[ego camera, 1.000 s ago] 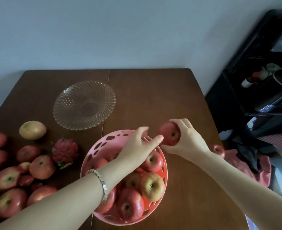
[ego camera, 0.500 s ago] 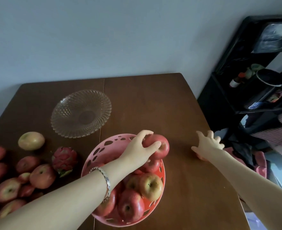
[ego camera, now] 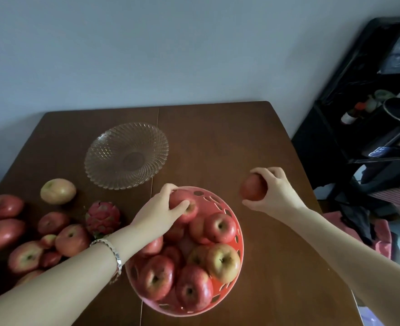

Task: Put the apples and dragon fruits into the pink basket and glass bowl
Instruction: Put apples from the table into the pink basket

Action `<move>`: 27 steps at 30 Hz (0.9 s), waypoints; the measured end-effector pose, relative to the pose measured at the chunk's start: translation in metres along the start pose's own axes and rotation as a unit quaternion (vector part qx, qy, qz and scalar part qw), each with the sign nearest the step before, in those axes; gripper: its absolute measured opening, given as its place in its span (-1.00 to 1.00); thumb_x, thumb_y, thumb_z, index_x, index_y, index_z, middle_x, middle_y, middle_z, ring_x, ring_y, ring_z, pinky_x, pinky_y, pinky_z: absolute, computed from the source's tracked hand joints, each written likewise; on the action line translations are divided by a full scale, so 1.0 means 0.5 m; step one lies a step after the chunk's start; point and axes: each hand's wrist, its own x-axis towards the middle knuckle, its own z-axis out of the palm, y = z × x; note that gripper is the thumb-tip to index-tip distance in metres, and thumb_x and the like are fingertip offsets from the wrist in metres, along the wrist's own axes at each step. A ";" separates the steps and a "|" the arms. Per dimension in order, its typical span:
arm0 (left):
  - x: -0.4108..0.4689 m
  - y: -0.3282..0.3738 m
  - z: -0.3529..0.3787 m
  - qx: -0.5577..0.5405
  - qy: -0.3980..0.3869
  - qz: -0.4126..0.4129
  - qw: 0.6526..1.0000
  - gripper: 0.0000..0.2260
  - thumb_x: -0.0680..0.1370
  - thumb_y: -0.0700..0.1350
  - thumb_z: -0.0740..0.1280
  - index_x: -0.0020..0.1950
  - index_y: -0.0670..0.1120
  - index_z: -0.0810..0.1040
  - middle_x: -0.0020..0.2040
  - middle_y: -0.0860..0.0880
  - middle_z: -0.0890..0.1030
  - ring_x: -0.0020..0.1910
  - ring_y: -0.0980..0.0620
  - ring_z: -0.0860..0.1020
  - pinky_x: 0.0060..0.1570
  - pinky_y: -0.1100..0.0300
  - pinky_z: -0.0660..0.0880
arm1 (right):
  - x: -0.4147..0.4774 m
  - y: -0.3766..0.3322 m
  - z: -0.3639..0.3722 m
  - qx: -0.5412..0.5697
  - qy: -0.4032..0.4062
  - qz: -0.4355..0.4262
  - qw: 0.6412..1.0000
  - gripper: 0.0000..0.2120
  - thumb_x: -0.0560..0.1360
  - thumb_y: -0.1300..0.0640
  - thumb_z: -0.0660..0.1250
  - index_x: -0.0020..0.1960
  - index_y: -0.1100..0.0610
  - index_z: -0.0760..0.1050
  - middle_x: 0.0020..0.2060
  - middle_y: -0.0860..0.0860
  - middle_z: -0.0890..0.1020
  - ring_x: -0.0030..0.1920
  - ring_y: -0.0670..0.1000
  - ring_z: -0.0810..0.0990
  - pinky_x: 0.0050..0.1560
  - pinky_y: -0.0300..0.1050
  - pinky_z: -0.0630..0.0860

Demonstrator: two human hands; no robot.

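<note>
The pink basket stands near the table's front middle, piled with several red and yellowish apples. My left hand grips a red apple at the far side of the pile inside the basket. To the right of the basket, my right hand holds another red apple above the table. The glass bowl sits with nothing in it at the back left. A dragon fruit lies left of the basket, beside several loose apples.
A yellowish apple lies alone near the glass bowl. The brown table ends close on the right, where a black shelf unit with bottles and clutter stands. Clothes lie on the floor at the right.
My right hand reached past the table's right edge, picked up a second red apple and brought it back over the table. My left hand lowered its apple onto the pile in the basket.
</note>
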 end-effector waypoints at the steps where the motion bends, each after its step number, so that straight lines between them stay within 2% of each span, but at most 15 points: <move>1: 0.007 -0.009 -0.006 0.049 -0.006 -0.003 0.999 -0.65 0.54 0.08 0.26 0.27 0.00 0.34 0.10 0.00 0.53 0.10 -0.07 0.54 0.12 0.05 0.45 | -0.006 -0.033 0.000 0.016 -0.006 -0.035 0.999 -0.31 0.25 -0.06 0.54 0.31 -0.11 0.35 0.22 0.01 0.31 0.15 -0.03 0.38 0.14 -0.22 0.40; 3: 0.018 -0.023 -0.011 0.106 -0.016 -0.016 0.994 -0.63 0.56 0.09 0.21 0.30 -0.04 0.30 0.12 -0.10 0.56 0.09 -0.16 0.55 0.07 0.00 0.47 | -0.015 -0.087 0.019 0.030 -0.035 -0.084 0.995 -0.32 0.24 -0.06 0.53 0.30 -0.15 0.35 0.17 0.03 0.34 0.18 0.00 0.36 0.22 -0.19 0.37; 5: 0.027 -0.036 -0.008 0.107 -0.018 -0.033 0.993 -0.65 0.58 0.08 0.17 0.29 -0.07 0.29 0.10 -0.16 0.58 0.07 -0.21 0.56 0.05 -0.03 0.48 | -0.015 -0.127 0.061 0.031 -0.074 -0.109 0.991 -0.29 0.24 0.00 0.51 0.34 -0.14 0.33 0.17 0.06 0.37 0.23 0.08 0.36 0.27 -0.10 0.38; 7: 0.032 -0.046 -0.001 0.094 -0.012 -0.040 0.995 -0.66 0.59 0.06 0.15 0.28 -0.09 0.29 0.10 -0.21 0.57 0.07 -0.23 0.55 0.05 -0.05 0.48 | -0.013 -0.153 0.111 0.001 -0.099 -0.130 0.987 -0.25 0.26 0.05 0.49 0.39 -0.07 0.27 0.22 0.06 0.37 0.25 0.11 0.33 0.27 -0.06 0.38; 9: 0.031 -0.046 0.006 0.094 -0.002 -0.042 0.995 -0.65 0.60 0.07 0.13 0.30 -0.10 0.29 0.13 -0.23 0.54 0.08 -0.26 0.54 0.06 -0.07 0.48 | -0.008 -0.159 0.151 -0.055 -0.081 -0.146 0.984 -0.29 0.31 0.07 0.44 0.40 -0.01 0.26 0.23 0.07 0.34 0.23 0.13 0.32 0.26 -0.05 0.38; 11: 0.024 -0.044 0.011 0.120 0.011 -0.051 0.991 -0.62 0.61 0.08 0.10 0.35 -0.08 0.28 0.20 -0.22 0.44 0.05 -0.29 0.55 0.04 -0.04 0.48 | 0.000 -0.154 0.171 -0.097 -0.061 -0.138 0.984 -0.34 0.35 0.10 0.40 0.40 0.00 0.26 0.22 0.09 0.31 0.22 0.15 0.32 0.23 -0.06 0.38; 14: 0.013 -0.039 0.011 0.185 0.053 -0.036 0.981 -0.62 0.62 0.06 0.10 0.39 -0.06 0.28 0.25 -0.17 0.26 -0.06 -0.27 0.57 -0.08 0.01 0.46 | 0.011 -0.145 0.179 -0.117 -0.087 -0.120 0.982 -0.31 0.36 0.15 0.37 0.43 -0.03 0.21 0.24 0.10 0.26 0.25 0.14 0.28 0.20 -0.09 0.41; 18: 0.009 -0.048 0.004 0.225 0.048 -0.008 0.973 -0.61 0.64 0.00 0.03 0.48 0.08 0.18 0.24 -0.14 0.31 0.01 -0.22 0.55 -0.13 0.02 0.43 | 0.009 -0.156 0.188 -0.153 -0.131 -0.168 0.965 -0.27 0.36 0.18 0.33 0.47 -0.04 0.14 0.33 0.08 0.22 0.34 0.14 0.21 0.29 -0.08 0.34; 20: 0.005 -0.054 -0.001 0.234 0.039 0.004 0.972 -0.61 0.64 -0.02 0.02 0.48 0.14 0.16 0.25 -0.14 0.32 0.05 -0.21 0.53 -0.11 0.03 0.43 | 0.008 -0.163 0.195 -0.146 -0.116 -0.163 0.969 -0.27 0.37 0.04 0.37 0.47 -0.04 0.14 0.36 0.03 0.23 0.36 0.15 0.20 0.35 -0.04 0.26; 23: 0.002 -0.053 -0.007 0.264 0.029 0.014 0.964 -0.53 0.60 0.09 0.11 0.50 0.10 0.12 0.40 -0.12 0.23 0.21 -0.17 0.46 0.01 0.02 0.45 | 0.011 -0.167 0.211 -0.085 -0.082 -0.112 0.987 -0.28 0.38 -0.11 0.39 0.44 0.06 0.19 0.38 0.04 0.25 0.37 0.13 0.22 0.35 -0.03 0.26; 25: 0.002 -0.051 -0.002 0.313 0.005 0.037 0.949 -0.35 0.52 0.15 0.23 0.52 0.01 0.04 0.47 -0.08 0.12 0.28 -0.16 0.37 0.09 0.01 0.45 | 0.012 -0.168 0.217 -0.041 -0.060 -0.075 0.995 -0.35 0.40 -0.07 0.38 0.41 0.06 0.24 0.36 0.10 0.23 0.37 0.12 0.20 0.30 -0.03 0.34; 27: 0.007 -0.051 0.008 0.326 -0.004 0.044 0.944 -0.27 0.49 0.10 0.31 0.52 -0.06 0.01 0.47 -0.06 0.10 0.26 -0.16 0.36 0.11 0.03 0.47 | 0.011 -0.170 0.218 -0.023 -0.055 -0.069 0.996 -0.39 0.41 -0.03 0.38 0.40 0.04 0.27 0.31 0.11 0.26 0.35 0.12 0.20 0.25 -0.07 0.37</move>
